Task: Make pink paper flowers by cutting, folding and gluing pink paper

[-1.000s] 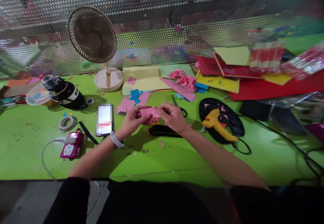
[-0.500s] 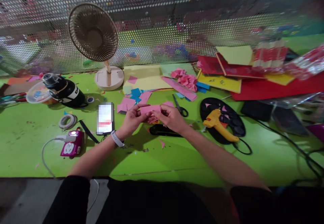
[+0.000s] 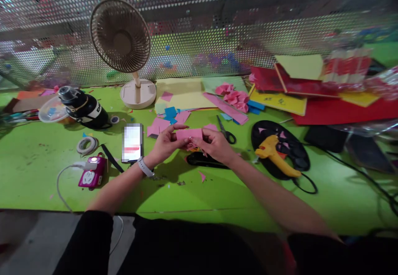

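Both my hands hold a small pink paper strip (image 3: 189,133) above the green table (image 3: 217,192). My left hand (image 3: 166,144), with a white wristband, pinches its left end. My right hand (image 3: 214,144) grips its right end with the fingers curled round it. Under the hands lies a flat black object (image 3: 199,160). Black-handled scissors (image 3: 226,131) lie just right of my right hand. Loose pink and blue paper squares (image 3: 164,119) lie just beyond my hands.
A phone (image 3: 132,142) lies left of my hands, with a magenta device (image 3: 91,175) on a white cable and a tape roll (image 3: 87,145) nearby. A desk fan (image 3: 124,43) and black bottle (image 3: 83,109) stand behind. A yellow glue gun (image 3: 276,155) rests on a black tray. Coloured card sheets (image 3: 311,97) are piled at the right.
Both hands have stayed together on the pink strip, with the fingers shifting slightly along it. The view has moved a little to the left and down.
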Tool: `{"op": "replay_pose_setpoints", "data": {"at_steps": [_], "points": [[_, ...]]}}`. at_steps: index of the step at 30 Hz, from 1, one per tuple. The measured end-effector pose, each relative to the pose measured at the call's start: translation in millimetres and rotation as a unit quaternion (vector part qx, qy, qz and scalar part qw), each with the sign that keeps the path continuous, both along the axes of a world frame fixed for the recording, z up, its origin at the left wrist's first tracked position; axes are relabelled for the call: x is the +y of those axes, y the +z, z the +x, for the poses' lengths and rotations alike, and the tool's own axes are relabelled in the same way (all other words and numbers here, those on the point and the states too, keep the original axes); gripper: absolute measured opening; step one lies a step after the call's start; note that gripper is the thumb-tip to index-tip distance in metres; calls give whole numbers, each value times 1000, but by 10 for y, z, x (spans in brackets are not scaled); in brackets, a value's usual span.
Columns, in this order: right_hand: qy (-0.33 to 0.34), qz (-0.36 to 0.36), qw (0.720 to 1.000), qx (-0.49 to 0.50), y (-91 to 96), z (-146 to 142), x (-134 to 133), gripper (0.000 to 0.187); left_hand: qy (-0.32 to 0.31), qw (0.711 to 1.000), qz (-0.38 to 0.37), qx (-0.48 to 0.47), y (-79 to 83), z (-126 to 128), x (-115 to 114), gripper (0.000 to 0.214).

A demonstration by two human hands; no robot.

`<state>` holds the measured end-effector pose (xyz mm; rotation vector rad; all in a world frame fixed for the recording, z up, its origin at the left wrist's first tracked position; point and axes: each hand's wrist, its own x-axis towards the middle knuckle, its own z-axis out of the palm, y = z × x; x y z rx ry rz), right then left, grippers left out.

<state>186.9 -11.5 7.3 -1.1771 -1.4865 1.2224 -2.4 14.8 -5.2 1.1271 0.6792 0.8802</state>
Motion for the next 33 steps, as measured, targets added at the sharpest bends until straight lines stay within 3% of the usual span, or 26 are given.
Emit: {"op": "replay_pose_setpoints", "data": {"at_steps": [10, 18, 23, 27, 33], "points": [[21, -29, 999, 17, -13, 25, 23, 42, -27, 999, -8, 37, 123, -76, 42, 66], [44, -57, 997, 41, -16, 62, 50, 44, -4, 999, -17, 40, 125, -84, 53, 62], [78, -80, 993, 38, -34, 112, 83, 41, -5, 999, 5, 49, 143, -93, 54, 60], [85, -84, 992, 40, 1, 141, 98, 40, -16, 996, 28, 86, 193, -114, 59, 71], [118, -92, 988, 41, 62, 176, 102, 34, -19, 994, 18, 106, 202, -127, 70, 72]]}}
